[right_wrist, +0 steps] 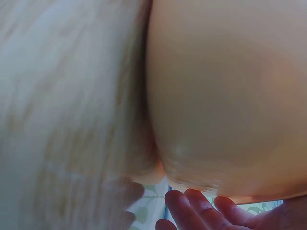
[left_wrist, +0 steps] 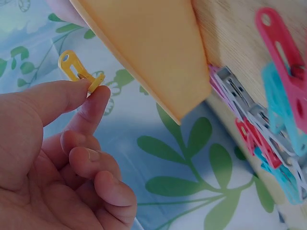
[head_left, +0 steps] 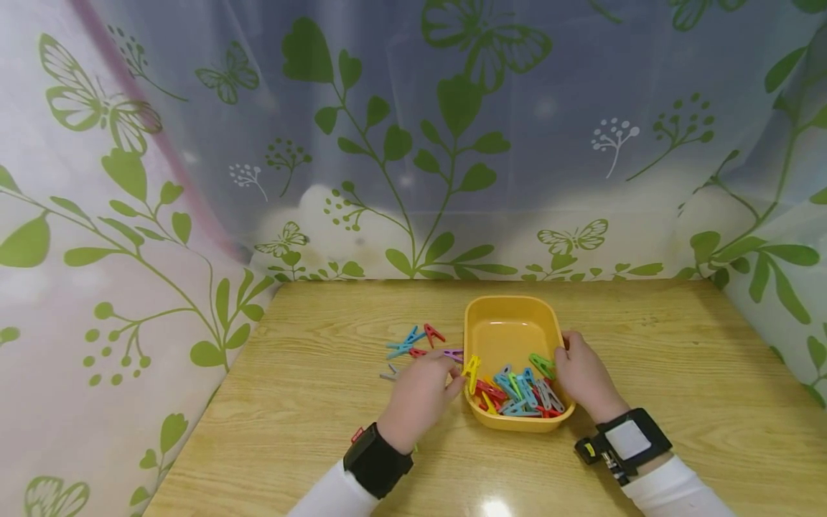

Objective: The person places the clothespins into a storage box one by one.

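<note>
My left hand (head_left: 418, 395) pinches a yellow clothespin (left_wrist: 71, 63) between thumb and index finger, the other fingers loosely curled. In the head view this clothespin is over the left rim of a yellow plastic basket (head_left: 507, 337). Inside the basket's near half lie several clothespins (head_left: 528, 391) in red, blue, green, grey and yellow. My right hand (head_left: 586, 377) grips the basket's right rim; in the right wrist view its fingers (right_wrist: 204, 209) are against the outer wall.
Left of the basket, on the wooden table (head_left: 291, 402), are loose clothespins: blue (head_left: 402, 348), red (head_left: 433, 334), purple (head_left: 455, 355) and grey (head_left: 389, 374), partly hidden by my left hand. A leaf-patterned curtain (head_left: 400, 237) hangs behind the table.
</note>
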`<state>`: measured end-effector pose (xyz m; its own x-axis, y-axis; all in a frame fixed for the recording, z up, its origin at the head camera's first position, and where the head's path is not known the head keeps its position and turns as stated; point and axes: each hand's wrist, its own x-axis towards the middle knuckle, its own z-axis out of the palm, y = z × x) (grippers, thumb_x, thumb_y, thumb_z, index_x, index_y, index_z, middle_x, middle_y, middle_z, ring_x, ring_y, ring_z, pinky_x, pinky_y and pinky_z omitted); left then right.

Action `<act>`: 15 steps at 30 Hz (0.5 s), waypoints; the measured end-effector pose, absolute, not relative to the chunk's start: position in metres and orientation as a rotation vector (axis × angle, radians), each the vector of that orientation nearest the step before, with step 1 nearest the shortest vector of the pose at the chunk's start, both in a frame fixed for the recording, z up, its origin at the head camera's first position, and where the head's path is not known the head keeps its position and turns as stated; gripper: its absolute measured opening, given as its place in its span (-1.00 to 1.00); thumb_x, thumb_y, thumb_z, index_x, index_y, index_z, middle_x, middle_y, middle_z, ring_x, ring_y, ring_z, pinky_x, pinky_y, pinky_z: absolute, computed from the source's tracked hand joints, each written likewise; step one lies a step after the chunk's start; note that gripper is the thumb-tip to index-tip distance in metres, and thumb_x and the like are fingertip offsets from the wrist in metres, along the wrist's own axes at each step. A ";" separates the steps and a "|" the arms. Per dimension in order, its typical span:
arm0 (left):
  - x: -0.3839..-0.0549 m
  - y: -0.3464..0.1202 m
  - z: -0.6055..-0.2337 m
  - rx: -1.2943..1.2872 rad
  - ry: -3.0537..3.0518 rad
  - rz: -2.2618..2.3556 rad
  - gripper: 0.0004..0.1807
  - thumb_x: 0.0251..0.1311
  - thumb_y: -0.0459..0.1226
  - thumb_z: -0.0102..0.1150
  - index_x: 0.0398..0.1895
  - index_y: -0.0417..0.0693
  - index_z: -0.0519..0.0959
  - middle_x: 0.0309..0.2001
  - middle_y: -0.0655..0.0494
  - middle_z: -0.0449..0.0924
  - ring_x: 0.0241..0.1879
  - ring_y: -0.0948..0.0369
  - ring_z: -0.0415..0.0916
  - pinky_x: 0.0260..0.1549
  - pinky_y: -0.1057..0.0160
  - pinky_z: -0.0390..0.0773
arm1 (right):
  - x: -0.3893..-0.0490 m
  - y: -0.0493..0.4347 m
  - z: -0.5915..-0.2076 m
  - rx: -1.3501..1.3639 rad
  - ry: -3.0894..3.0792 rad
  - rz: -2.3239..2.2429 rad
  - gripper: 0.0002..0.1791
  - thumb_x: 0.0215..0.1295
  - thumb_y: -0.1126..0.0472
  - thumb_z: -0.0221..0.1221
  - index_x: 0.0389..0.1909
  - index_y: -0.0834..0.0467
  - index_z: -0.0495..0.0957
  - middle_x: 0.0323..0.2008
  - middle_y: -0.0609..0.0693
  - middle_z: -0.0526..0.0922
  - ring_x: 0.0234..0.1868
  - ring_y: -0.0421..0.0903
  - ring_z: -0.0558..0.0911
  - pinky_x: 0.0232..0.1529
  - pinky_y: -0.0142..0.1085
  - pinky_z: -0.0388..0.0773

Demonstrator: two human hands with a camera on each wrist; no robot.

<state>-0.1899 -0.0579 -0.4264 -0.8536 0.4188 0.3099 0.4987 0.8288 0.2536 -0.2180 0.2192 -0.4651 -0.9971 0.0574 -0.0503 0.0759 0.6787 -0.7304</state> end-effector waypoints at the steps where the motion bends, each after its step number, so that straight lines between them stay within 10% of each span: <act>1: -0.190 -0.056 -0.426 -0.718 -2.772 -0.478 -0.81 0.30 -0.15 0.40 -0.45 0.02 0.68 -0.29 0.19 0.67 -0.49 0.35 0.46 -0.52 0.46 0.37 | -0.218 0.219 -0.465 0.112 2.858 -1.246 -0.39 0.64 0.16 -0.32 0.47 0.53 0.06 0.34 0.54 0.35 0.26 0.36 0.50 0.25 0.25 0.47; 6: -0.189 -0.047 -0.424 -0.773 -2.762 -0.438 -0.83 0.29 -0.17 0.41 -0.44 0.01 0.70 -0.37 0.22 0.62 -0.45 0.34 0.47 -0.50 0.47 0.40 | -0.218 0.219 -0.466 0.110 2.859 -1.255 -0.40 0.64 0.17 -0.32 0.47 0.54 0.07 0.33 0.54 0.36 0.27 0.36 0.50 0.25 0.25 0.47; 12: -0.189 -0.038 -0.423 -0.797 -2.785 -0.387 -0.82 0.30 -0.15 0.40 -0.45 0.04 0.71 -0.34 0.23 0.74 0.07 0.17 0.69 -0.31 0.40 0.58 | -0.219 0.219 -0.466 0.124 2.863 -1.241 -0.39 0.64 0.16 -0.32 0.46 0.54 0.08 0.33 0.54 0.36 0.25 0.35 0.51 0.25 0.25 0.48; 15: -0.189 -0.036 -0.425 -0.804 -2.785 -0.374 -0.81 0.29 -0.14 0.41 -0.46 0.04 0.71 -0.37 0.25 0.70 -0.11 0.24 0.69 -0.35 0.41 0.57 | -0.218 0.218 -0.466 0.134 2.861 -1.242 -0.40 0.64 0.17 -0.32 0.46 0.54 0.07 0.33 0.53 0.37 0.25 0.34 0.51 0.26 0.24 0.47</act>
<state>-0.1887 -0.0356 -0.4255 -0.8267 0.4903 0.2761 0.5458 0.8181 0.1812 -0.2181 0.2179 -0.4664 -0.9961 0.0707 -0.0526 0.0867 0.6799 -0.7281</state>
